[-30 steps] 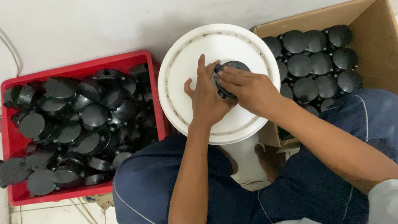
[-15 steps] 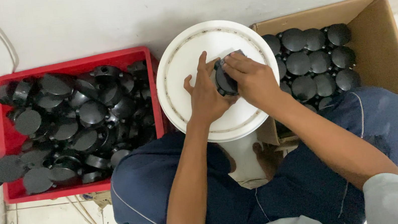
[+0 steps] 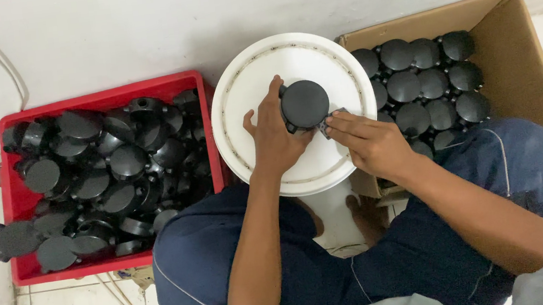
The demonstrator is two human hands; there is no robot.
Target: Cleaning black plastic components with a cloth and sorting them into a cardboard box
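Note:
A round black plastic box with a lid rests on the white round bucket lid between my knees. My left hand cups its left side, fingers curled against the rim. My right hand grips its lower right edge with the fingertips at a small lug. The flat top of the black piece faces up and is fully visible.
A red crate at the left is heaped with loose black round boxes and lids. A cardboard box at the right holds neat rows of closed black round boxes. White wall behind, tiled floor, a cable at left.
My right hand has slid off the top of the black piece to its lower right edge. The piece, tilted half a second ago, now lies flat with its top uncovered.

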